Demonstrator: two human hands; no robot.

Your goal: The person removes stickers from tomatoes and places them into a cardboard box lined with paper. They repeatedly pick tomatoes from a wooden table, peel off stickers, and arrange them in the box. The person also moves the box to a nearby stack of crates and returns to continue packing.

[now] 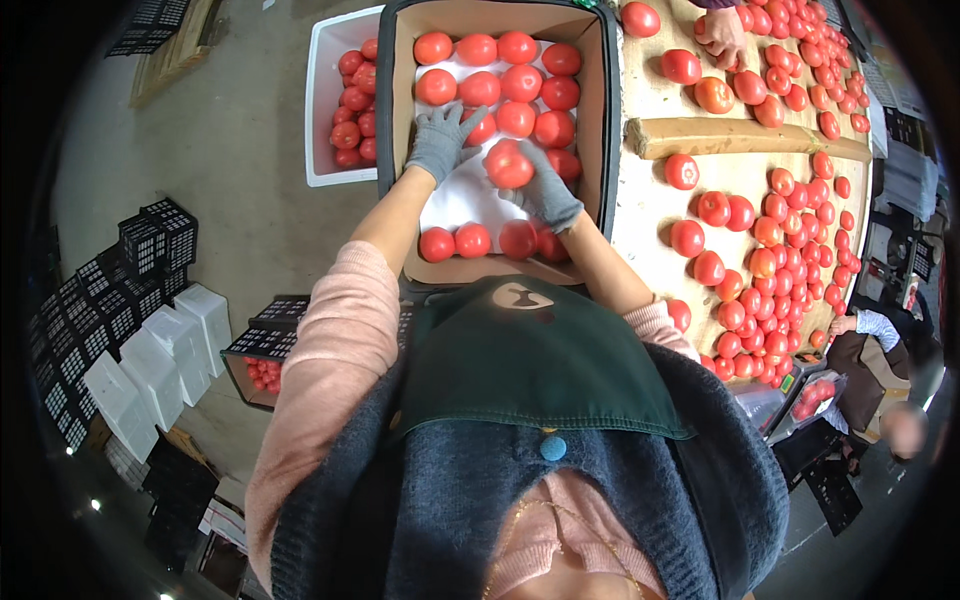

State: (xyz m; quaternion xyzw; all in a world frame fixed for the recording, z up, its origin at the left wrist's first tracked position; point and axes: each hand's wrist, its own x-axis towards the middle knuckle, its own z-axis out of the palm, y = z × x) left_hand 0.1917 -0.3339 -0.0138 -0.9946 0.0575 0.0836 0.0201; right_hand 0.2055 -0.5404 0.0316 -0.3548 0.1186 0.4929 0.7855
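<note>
Before me stands a dark crate point(612, 150) lined with brown cardboard, with white paper point(469, 196) on its bottom. Rows of red tomatoes point(480, 88) fill its far half, and several more lie along the near side. My right hand point(551, 191), in a grey knit glove, grips a single tomato point(509, 164) over the bare paper. My left hand point(439, 142), gloved the same way, is inside the crate by the left wall. Its fingers are spread, and the fingertips reach to a tomato point(480, 127) in the third row.
A white foam box point(319, 97) of tomatoes adjoins the crate's left. To the right, a wooden sorting table point(645, 195) carries many loose tomatoes and a taped cardboard divider point(720, 140). Another person's hand point(724, 36) touches tomatoes there. Stacked black crates point(97, 300) and foam boxes point(154, 360) stand left.
</note>
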